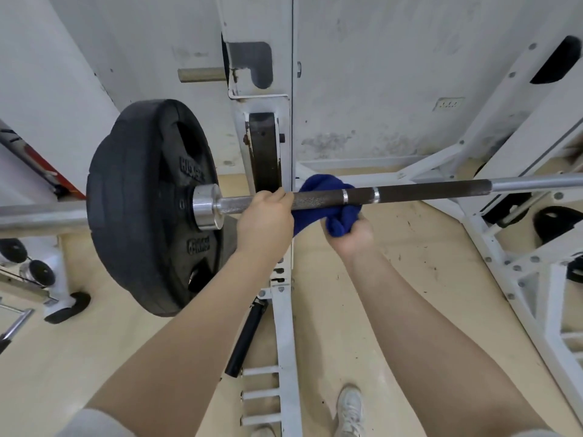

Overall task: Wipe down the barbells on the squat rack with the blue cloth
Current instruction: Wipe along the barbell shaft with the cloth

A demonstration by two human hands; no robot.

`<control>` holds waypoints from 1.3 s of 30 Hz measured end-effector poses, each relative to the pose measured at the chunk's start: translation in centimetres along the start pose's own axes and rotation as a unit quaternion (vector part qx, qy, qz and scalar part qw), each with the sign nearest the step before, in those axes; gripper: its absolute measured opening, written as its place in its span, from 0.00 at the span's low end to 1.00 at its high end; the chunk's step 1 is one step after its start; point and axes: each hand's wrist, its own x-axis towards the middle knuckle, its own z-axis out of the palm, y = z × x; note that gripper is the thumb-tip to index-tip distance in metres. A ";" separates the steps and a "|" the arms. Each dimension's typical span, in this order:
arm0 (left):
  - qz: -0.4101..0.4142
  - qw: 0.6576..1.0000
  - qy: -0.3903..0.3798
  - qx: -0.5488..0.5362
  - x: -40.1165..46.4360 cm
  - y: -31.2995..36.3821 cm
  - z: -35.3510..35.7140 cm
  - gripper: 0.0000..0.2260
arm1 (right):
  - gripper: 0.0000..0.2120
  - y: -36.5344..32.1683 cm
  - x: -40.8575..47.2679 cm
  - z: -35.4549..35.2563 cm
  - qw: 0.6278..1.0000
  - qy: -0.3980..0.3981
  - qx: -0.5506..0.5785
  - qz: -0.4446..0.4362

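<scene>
The barbell (410, 193) runs across the white squat rack (285, 326), 1 black plate (151, 206) at its left end. The left hand (265, 220) grips the shaft beside the collar; the right hand (351, 238) bunches the blue cloth (331, 212) around the bar just beside it, fingers closed on it. Rightward the shaft runs bare to the frame edge

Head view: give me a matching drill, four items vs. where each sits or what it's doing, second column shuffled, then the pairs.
Items
1. Left hand
2. Crumpled blue cloth
3. Black rubber weight plate
4. Grey sneaker

States
A. On the beige floor, bottom of view
B. Loaded on the bar's left end
C. Gripping the bare steel barbell shaft
D. Bunched around the bar, held by the right hand

Pairs: 1-C, 2-D, 3-B, 4-A
</scene>
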 end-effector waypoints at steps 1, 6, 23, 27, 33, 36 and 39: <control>0.012 1.000 0.003 0.016 0.0 0.0 0.0 0.10 | 0.13 -1.1 -0.2 -0.3 0.999 0.011 0.040 -0.011; 0.016 0.999 0.001 0.038 0.0 0.1 0.5 0.13 | 0.15 0.4 -1.1 1.5 0.999 0.002 0.014 0.029; -0.074 0.994 0.074 -0.006 -0.8 3.9 1.7 0.17 | 0.15 -4.4 -1.3 0.3 0.996 0.039 0.061 0.056; -0.035 0.996 0.059 -0.062 0.6 7.3 2.2 0.21 | 0.14 -5.5 -1.5 -0.5 0.994 0.048 0.051 0.089; 0.021 0.997 0.032 0.072 2.9 10.3 4.0 0.17 | 0.12 -11.8 -1.0 -3.4 0.986 0.030 0.166 -0.001; 0.002 0.991 0.068 0.115 3.3 11.2 4.9 0.08 | 0.13 -9.4 -1.6 -1.7 0.991 -0.005 0.137 0.006; -0.019 0.991 0.061 0.115 3.3 11.2 5.2 0.11 | 0.15 -7.1 -2.3 -0.7 0.992 -0.005 0.084 0.091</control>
